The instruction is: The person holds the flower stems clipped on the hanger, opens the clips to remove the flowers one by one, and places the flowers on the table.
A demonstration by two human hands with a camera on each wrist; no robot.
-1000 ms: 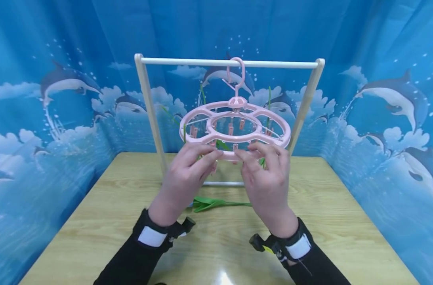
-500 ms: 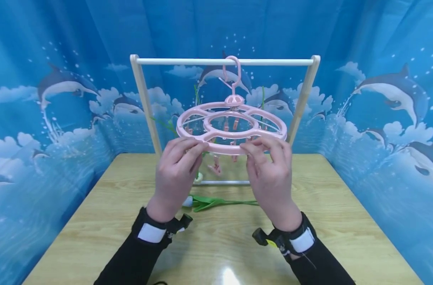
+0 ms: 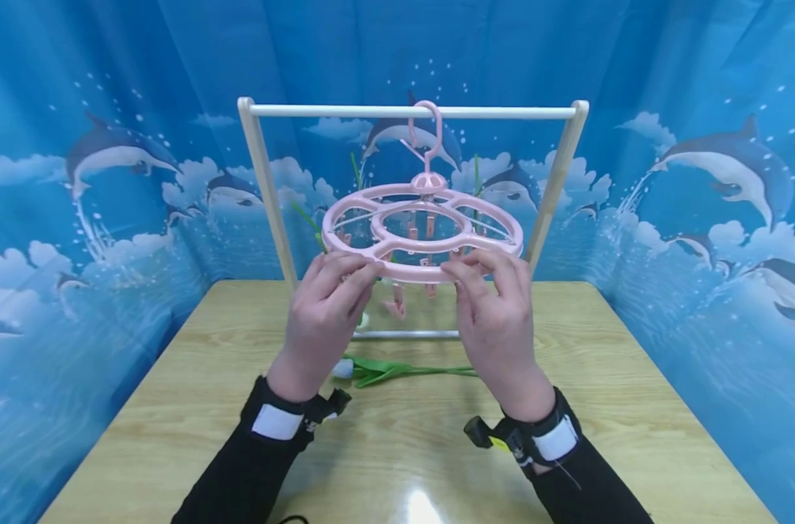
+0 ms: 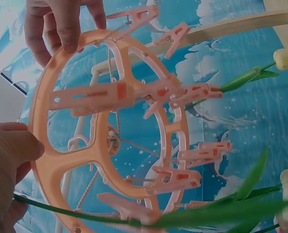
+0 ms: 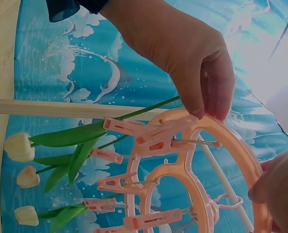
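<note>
While the pink hanger (image 3: pixel 421 245) is hanging at the centre of the head frame, its hook (image 3: pixel 438 129) looping over the white bar of a rack (image 3: pixel 345 110), you are holding its near rim (image 3: pixel 413 274) from two sides. Just left of centre, your left hand (image 3: pixel 325 313) is pinching that rim between thumb and fingers; right of centre, your right hand (image 3: pixel 498 324) is pinching it too, with a bare stretch showing between them. Pink clips (image 4: pixel 96 98) are dangling beneath the hanger, and cream tulips (image 5: pixel 19 147) are pointing toward the left edge of the right wrist frame, their stems running to the clips. Below your hands in the head frame, a white tulip (image 3: pixel 390 370) is lying on the wooden surface (image 3: pixel 397 444), bloom to the left. Black sleeves (image 3: pixel 236 466) are reaching in from the bottom edge, and a blue dolphin curtain (image 3: pixel 371 58) is filling the background.
</note>
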